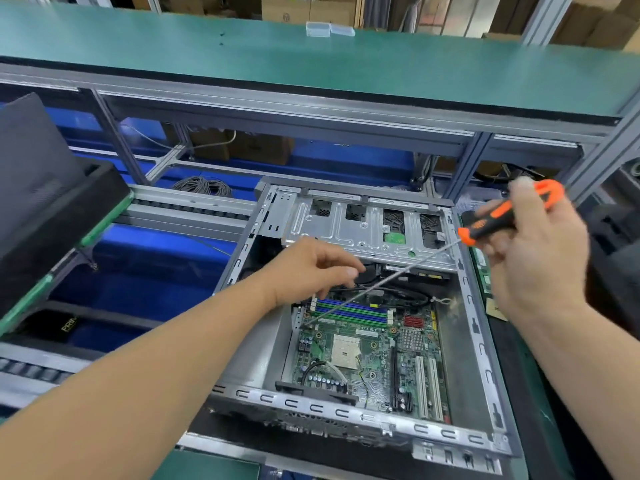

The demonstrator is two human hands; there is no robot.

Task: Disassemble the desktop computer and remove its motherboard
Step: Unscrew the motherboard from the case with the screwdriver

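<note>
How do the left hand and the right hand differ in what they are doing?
The right hand grips the orange and black screwdriver above the case edge; the left hand holds no tool. The left hand reaches down inside the computer case, fingers near the memory slots; the right hand is raised outside it. Both work on the motherboard.

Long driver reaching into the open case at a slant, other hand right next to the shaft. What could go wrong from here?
1. The screwdriver enters at a shallow slant; its tip at the motherboard corner could slip and gouge parts.
2. The left hand hovers beside the shaft near the memory slots; a slip might jab its fingers.
3. A freed screw could drop under the board.
</note>
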